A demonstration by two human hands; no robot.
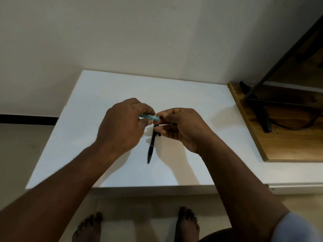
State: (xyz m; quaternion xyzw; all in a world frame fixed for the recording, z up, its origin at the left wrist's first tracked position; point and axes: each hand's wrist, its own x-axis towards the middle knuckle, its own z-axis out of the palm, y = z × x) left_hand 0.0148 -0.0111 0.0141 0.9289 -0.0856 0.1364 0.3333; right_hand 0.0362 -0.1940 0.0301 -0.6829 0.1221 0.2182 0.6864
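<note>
Over the middle of a white table (108, 95), my left hand (122, 126) grips a light blue-green pen barrel (150, 117) that points to the right. My right hand (181, 128) meets it from the right, its fingers curled and pinching at the barrel's end; what it pinches is too small to tell. A black pen (151, 149) lies on the table just below both hands, its upper end hidden under my right fingers.
A wooden shelf board (288, 140) with a black metal frame (258, 100) and a dark cable stands to the right of the table. A pale wall rises behind. My bare feet (187, 224) stand on the floor at the table's near edge.
</note>
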